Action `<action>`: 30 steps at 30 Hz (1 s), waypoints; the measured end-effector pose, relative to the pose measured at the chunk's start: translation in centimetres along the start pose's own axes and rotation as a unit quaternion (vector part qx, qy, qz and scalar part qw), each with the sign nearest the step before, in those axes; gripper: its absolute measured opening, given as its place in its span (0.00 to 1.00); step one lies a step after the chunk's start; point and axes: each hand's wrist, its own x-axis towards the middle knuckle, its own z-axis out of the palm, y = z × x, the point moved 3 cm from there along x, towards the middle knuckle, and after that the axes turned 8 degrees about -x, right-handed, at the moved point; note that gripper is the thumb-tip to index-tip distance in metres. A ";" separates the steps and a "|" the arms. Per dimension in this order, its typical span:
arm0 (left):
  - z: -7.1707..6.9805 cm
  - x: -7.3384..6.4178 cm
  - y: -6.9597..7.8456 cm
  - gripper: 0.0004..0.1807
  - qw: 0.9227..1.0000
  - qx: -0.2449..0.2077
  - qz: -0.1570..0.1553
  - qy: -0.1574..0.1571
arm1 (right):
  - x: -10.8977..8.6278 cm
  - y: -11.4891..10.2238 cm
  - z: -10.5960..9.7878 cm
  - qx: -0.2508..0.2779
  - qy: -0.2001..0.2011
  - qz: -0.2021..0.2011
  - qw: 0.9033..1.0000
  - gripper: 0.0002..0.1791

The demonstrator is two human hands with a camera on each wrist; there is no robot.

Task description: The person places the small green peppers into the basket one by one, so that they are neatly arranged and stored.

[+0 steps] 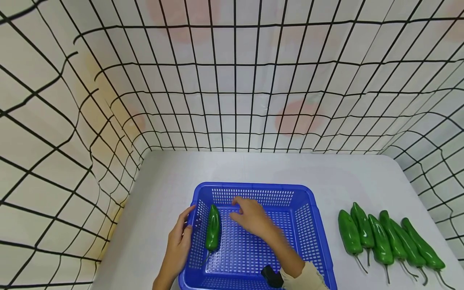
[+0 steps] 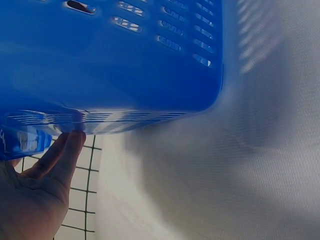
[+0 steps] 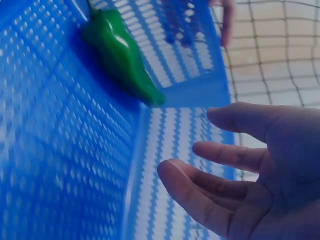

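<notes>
A blue plastic basket (image 1: 250,186) with slotted walls stands on the white table. My left hand (image 1: 178,235) holds its left rim from outside; in the left wrist view, the fingers (image 2: 70,155) reach under the rim to the outer wall. One long green pepper (image 1: 213,228) lies along the basket's left side, stem toward me. Over the basket's inside, right of that pepper, is my right hand (image 1: 251,215), fingers spread and loosely bent with nothing between them. The right wrist view shows the same pepper (image 3: 120,55) beyond the fingertips (image 3: 172,172).
Several more green peppers (image 1: 380,239) lie side by side on the table (image 1: 253,167), right of the basket, stems toward me. Black wire mesh (image 1: 235,92) walls the table at the back and both sides. A dark strap piece (image 1: 272,277) sits at my right wrist.
</notes>
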 end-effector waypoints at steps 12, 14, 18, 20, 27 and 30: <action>0.0 0.1 0.3 0.30 1.000 0.010 0.010 -0.005 | -3.8 4.3 -6.6 0.008 0.047 0.068 0.997 0.13; 0.0 0.1 0.3 0.30 1.000 0.011 0.013 -0.007 | -4.4 5.1 -7.5 0.005 0.060 0.074 0.995 0.13; 0.2 0.1 0.2 0.30 1.000 0.011 0.012 -0.007 | -5.9 6.6 -9.4 0.001 0.084 0.088 0.993 0.14; 0.2 0.1 0.2 0.30 1.000 0.010 0.012 -0.006 | -6.5 7.4 -10.3 -0.008 0.101 0.093 0.990 0.14; 0.1 0.0 0.2 0.29 1.000 0.012 0.012 -0.008 | -8.3 11.3 -12.1 -0.038 0.175 0.127 0.976 0.15; 0.1 0.0 0.3 0.29 1.000 0.010 0.013 -0.009 | -9.0 13.1 -12.5 -0.042 0.196 0.148 0.968 0.15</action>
